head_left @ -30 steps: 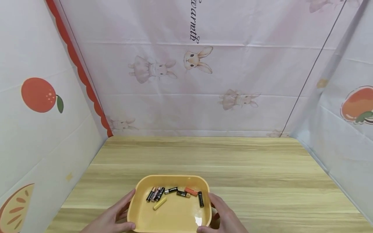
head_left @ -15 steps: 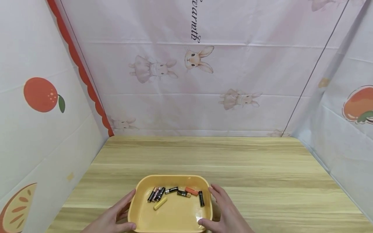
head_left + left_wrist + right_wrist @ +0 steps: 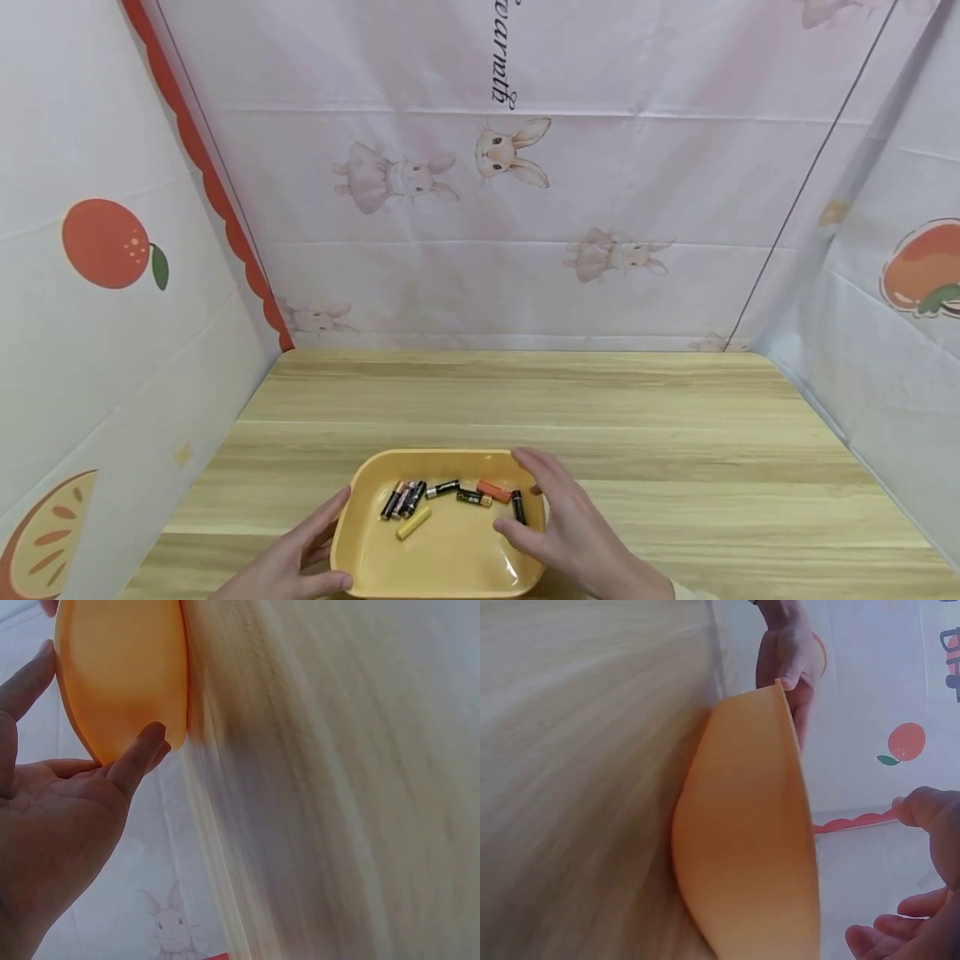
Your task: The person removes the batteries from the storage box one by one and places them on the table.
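Note:
A yellow plastic tray (image 3: 442, 575) sits at the near edge of the table with several batteries in it. My left hand (image 3: 288, 558) holds the tray's left side, thumb at the near corner rim and fingers along the outer wall (image 3: 127, 682). Over the right rim, my right hand (image 3: 570, 525) is spread with nothing in it, nearest to a black battery (image 3: 517, 505) that its thumb partly hides. Beside that lie an orange battery (image 3: 493, 491) and a black-and-gold one (image 3: 474, 498). A yellow battery (image 3: 414, 523) lies left of centre, below a cluster of dark batteries (image 3: 402, 500).
The wood-grain table (image 3: 525, 400) extends behind the tray and to both sides. Printed cloth walls stand around it: a rabbit-patterned back wall (image 3: 465, 292), a left wall (image 3: 150, 350) and a right wall (image 3: 862, 333) with fruit prints.
My right hand has let go of the tray's right side, lifted and moved inward over the rim. The left hand stays on the tray, and the batteries lie as before.

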Action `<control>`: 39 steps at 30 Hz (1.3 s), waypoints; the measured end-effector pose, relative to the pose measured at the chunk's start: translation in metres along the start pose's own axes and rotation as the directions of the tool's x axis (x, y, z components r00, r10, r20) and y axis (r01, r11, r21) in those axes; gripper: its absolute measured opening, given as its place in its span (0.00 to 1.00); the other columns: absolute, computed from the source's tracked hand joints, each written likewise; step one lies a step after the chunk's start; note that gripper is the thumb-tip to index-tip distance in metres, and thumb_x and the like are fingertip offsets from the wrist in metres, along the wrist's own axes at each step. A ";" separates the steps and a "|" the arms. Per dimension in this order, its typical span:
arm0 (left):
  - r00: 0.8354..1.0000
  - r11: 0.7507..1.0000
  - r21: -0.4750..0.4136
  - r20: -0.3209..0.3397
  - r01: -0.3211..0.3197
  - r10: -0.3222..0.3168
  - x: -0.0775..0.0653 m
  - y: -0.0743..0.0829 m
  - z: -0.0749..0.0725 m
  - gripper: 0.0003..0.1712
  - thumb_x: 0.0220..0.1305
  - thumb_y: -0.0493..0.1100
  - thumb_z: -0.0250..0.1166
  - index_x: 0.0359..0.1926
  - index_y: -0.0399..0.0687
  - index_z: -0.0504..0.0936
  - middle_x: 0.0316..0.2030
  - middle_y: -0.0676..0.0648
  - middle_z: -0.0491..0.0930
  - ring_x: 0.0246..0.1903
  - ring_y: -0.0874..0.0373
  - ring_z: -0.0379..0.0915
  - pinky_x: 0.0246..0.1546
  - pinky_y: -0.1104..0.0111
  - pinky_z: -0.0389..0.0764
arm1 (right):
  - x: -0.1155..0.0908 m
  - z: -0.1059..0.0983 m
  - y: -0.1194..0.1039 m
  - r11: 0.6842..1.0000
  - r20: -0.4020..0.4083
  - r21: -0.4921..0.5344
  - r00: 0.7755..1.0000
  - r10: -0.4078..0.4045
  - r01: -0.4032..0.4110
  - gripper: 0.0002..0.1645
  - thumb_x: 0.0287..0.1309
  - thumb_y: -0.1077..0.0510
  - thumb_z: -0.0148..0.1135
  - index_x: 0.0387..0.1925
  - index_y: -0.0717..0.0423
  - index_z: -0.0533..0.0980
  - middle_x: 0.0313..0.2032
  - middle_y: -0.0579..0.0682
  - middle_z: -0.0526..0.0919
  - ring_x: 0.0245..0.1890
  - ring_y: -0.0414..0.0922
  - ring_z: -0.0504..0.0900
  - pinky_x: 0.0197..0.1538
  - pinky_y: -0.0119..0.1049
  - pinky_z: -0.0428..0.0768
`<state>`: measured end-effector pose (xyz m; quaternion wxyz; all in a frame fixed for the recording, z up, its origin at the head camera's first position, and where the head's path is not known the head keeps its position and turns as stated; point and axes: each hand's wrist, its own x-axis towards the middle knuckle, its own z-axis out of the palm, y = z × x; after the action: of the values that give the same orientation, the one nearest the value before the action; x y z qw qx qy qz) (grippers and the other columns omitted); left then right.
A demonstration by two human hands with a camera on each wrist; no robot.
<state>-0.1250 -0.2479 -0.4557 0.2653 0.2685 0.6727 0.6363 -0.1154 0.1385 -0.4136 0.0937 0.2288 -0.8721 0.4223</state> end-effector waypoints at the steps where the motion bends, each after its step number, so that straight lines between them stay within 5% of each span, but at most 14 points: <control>1: 1.000 1.000 0.002 -0.008 0.010 -0.010 0.000 0.000 0.000 0.55 0.74 0.30 0.61 0.77 0.29 0.24 0.71 0.12 0.35 0.64 0.67 0.70 0.57 0.68 0.79 | 0.002 0.001 -0.001 1.000 0.013 0.011 1.000 0.013 -0.013 0.44 0.61 0.45 0.76 0.71 0.59 0.69 0.66 0.54 0.75 0.48 0.45 0.80 0.51 0.46 0.84; 7: 0.992 0.994 -0.011 -0.055 0.112 -0.113 -0.001 0.004 0.004 0.57 0.74 0.34 0.63 0.78 0.32 0.26 0.72 0.14 0.41 0.66 0.54 0.71 0.55 0.66 0.81 | 0.013 0.009 -0.004 1.000 0.027 0.021 1.000 -0.015 0.014 0.36 0.62 0.51 0.74 0.67 0.60 0.73 0.62 0.53 0.79 0.55 0.49 0.80 0.57 0.48 0.82; 15: 0.999 0.998 0.051 -0.036 0.032 -0.030 0.001 0.002 0.001 0.56 0.73 0.32 0.63 0.78 0.29 0.26 0.70 0.11 0.39 0.62 0.70 0.70 0.56 0.71 0.78 | 0.025 0.025 0.000 0.995 0.035 0.059 0.996 -0.083 0.081 0.29 0.61 0.59 0.74 0.61 0.64 0.77 0.55 0.56 0.83 0.52 0.51 0.82 0.53 0.47 0.84; 24: 0.998 0.996 0.076 -0.047 0.052 -0.049 0.002 0.004 0.001 0.57 0.72 0.33 0.65 0.78 0.28 0.27 0.71 0.12 0.40 0.62 0.68 0.71 0.55 0.70 0.79 | 0.041 0.049 -0.007 0.985 0.169 0.073 0.971 -0.169 0.158 0.23 0.61 0.62 0.72 0.58 0.61 0.80 0.53 0.53 0.84 0.41 0.40 0.80 0.44 0.31 0.83; 30: 0.999 0.997 0.081 -0.038 0.019 -0.016 0.001 0.002 0.000 0.56 0.73 0.32 0.64 0.78 0.28 0.27 0.70 0.11 0.40 0.62 0.69 0.71 0.55 0.71 0.79 | 0.051 0.065 -0.012 0.981 0.316 0.038 0.929 -0.192 0.190 0.20 0.64 0.63 0.70 0.57 0.62 0.81 0.53 0.51 0.85 0.46 0.39 0.82 0.45 0.22 0.80; 39: 1.000 0.996 0.084 -0.012 -0.019 0.020 -0.001 -0.001 -0.002 0.56 0.73 0.31 0.63 0.77 0.27 0.27 0.69 0.10 0.37 0.62 0.71 0.69 0.56 0.73 0.78 | 0.061 0.080 -0.010 0.914 0.467 -0.103 0.830 -0.303 0.392 0.14 0.67 0.64 0.67 0.53 0.56 0.84 0.55 0.46 0.84 0.60 0.39 0.77 0.67 0.32 0.72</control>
<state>-0.1256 -0.2495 -0.4563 0.2433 0.2817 0.6981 0.6117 -0.1623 0.0516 -0.4346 -0.0090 0.4637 -0.8507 0.2475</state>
